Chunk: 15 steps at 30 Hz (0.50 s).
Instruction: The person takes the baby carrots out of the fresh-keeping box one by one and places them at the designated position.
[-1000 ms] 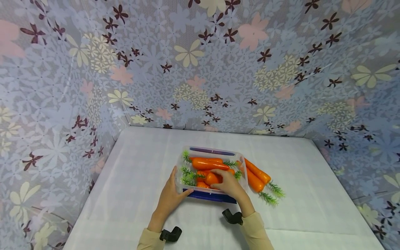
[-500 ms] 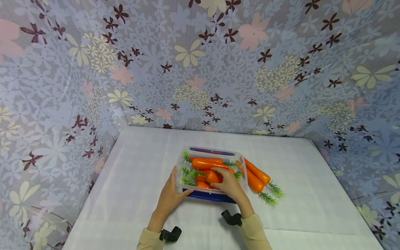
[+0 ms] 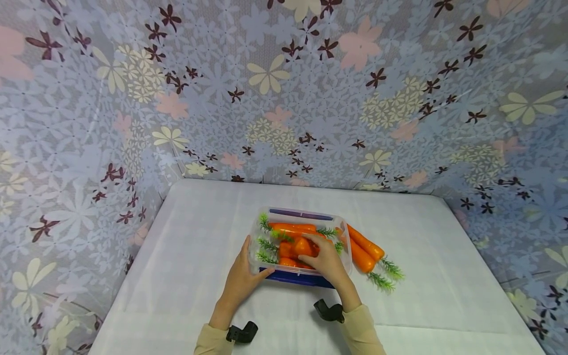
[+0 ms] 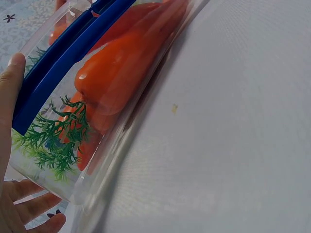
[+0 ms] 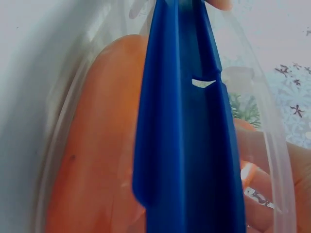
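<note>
A clear plastic container [image 3: 254, 246] with blue side latches [image 3: 297, 277] holds several orange carrots with green leafy tops. My left hand [image 3: 241, 276] grips its near left corner, the thumb by the front latch and the fingers along the left wall. Inside, my right hand [image 3: 328, 259] holds a carrot [image 3: 303, 248] by its thick end between thumb and fingers, above other carrots. In the left wrist view, a carrot [image 4: 112, 73] shows through the front wall. The right wrist view has the blue latch [image 5: 170, 121] in front, with part of my right hand [image 5: 296, 165] behind the clear wall.
Two carrots [image 3: 363, 259] lie on the white-covered table [image 3: 199, 222] against the container's right side, leafy tops [image 3: 381, 282] toward the front right. Flower-patterned fabric [image 3: 284, 98] stands around the back and sides. Black camera mounts [image 3: 241, 333] sit at both wrists.
The carrot in my right hand has turned, its leafy top swinging toward the back of the container. My right hand has shifted slightly; the left hand and container have stayed put.
</note>
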Each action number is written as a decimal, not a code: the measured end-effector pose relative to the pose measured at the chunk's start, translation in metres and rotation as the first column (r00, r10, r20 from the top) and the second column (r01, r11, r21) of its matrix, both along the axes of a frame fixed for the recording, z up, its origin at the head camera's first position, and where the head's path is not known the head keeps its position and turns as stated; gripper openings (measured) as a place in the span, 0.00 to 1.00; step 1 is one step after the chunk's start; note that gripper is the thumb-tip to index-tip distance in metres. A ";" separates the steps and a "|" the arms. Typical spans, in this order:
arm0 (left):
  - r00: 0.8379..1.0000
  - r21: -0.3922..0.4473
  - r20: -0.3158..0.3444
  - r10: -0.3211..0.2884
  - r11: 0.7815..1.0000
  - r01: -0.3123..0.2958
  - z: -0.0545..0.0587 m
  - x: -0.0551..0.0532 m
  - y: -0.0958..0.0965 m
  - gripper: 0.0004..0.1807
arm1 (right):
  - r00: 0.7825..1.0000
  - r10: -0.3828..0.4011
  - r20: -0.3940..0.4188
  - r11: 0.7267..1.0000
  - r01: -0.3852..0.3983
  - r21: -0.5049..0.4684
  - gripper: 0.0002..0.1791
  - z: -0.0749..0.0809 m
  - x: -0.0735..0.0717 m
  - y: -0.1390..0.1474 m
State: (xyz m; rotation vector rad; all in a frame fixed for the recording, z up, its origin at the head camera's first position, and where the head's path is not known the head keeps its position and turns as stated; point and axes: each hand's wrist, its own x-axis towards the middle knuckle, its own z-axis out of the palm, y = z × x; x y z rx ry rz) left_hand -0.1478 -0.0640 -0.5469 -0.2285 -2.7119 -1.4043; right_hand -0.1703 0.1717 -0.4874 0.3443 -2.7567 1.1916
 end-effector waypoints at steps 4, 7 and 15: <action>1.000 0.000 0.008 0.005 1.000 -0.005 -0.001 0.000 0.000 0.60 | 0.999 -0.009 -0.053 1.000 0.007 -0.030 0.28 0.002 0.001 -0.001; 1.000 0.009 0.013 0.005 1.000 -0.005 -0.001 0.000 0.000 0.60 | 0.997 -0.022 -0.077 0.999 0.018 -0.047 0.29 0.007 0.002 -0.003; 1.000 -0.002 0.009 -0.004 1.000 0.004 -0.001 -0.001 -0.001 0.60 | 0.988 -0.061 -0.139 0.998 0.056 -0.043 0.31 0.025 0.006 -0.006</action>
